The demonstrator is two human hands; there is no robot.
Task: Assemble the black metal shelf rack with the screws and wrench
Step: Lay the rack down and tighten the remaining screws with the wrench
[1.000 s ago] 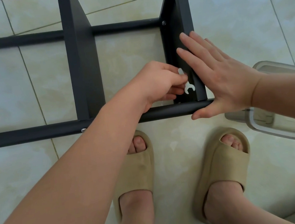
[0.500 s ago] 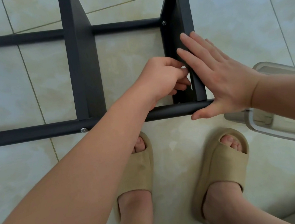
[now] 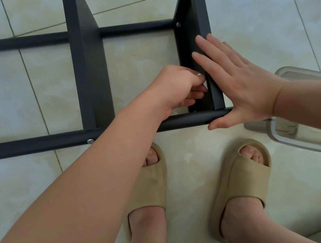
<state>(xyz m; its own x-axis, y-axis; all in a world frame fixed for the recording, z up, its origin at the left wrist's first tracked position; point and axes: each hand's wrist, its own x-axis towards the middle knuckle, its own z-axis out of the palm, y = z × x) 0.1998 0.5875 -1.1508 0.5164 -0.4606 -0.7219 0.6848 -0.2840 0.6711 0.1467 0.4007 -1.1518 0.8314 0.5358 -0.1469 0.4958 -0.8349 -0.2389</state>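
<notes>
Pale floor tiles (image 3: 149, 62) fill the view under a person standing in beige slippers (image 3: 149, 186), bent over a black metal rack (image 3: 89, 69) that lies flat and spans the upper half from 9 o'clock to 1 o'clock. The left hand (image 3: 179, 85) reaches in from 7 o'clock, fingers curled and pinching a small silver wrench (image 3: 199, 75), of which only a pale sliver shows at the fingertips. It works against the inner face of the right-hand side panel (image 3: 191, 48), whose long axis runs from 12 to 6 o'clock. The right hand (image 3: 240, 88) comes in from 3 o'clock, spread flat with straight fingers pressed on that same panel, the thumb lying along the near rail (image 3: 185, 120). One screw head (image 3: 178, 24) sits where the panel meets the far rail; another (image 3: 91, 141) shows on the near rail towards 8 o'clock. A clear plastic container (image 3: 307, 138) rests on the floor at 3 o'clock, partly behind the right forearm.

The step in hand looks like fastening the panel to the near rail. That corner lies at about 5 o'clock from the left hand, just below it, and whatever fastener is there is hidden by the fingers. The left hand is the nearer one and holds the tool; the right seems only to brace.
</notes>
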